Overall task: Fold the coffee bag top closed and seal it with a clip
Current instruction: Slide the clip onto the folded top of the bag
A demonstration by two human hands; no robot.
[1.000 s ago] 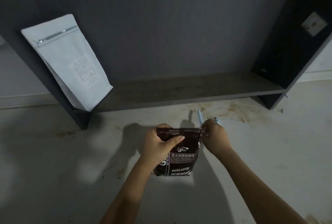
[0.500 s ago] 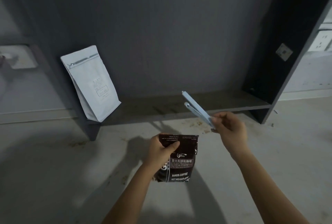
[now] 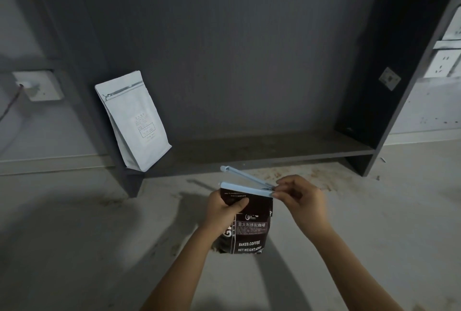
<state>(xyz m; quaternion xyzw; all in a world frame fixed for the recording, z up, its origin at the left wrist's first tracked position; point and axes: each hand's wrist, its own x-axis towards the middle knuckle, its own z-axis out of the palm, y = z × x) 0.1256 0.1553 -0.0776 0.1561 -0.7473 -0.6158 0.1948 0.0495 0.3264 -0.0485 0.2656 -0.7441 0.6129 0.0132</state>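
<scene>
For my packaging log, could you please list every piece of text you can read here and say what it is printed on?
"BAKED.COFFEE": front of the dark coffee bag, held by the left hand.
"NET.WEIGHT:454" and a cut-off character: same bag, the line below.
"意大利拼配咖啡": same bag, above.
Fine print on its folded top and red panel: too small.
White pouch label: too blurred.
Light blue clip, in the right hand: no text.

My fingers (image 3: 287,194) pinch a smooth pale-blue plastic clip (image 3: 245,189) over a glossy dark foil-look coffee bag (image 3: 252,231), above a rough, stained counter (image 3: 99,248), near a matt white pouch (image 3: 134,121) on a dull grey shelf (image 3: 274,147).
</scene>
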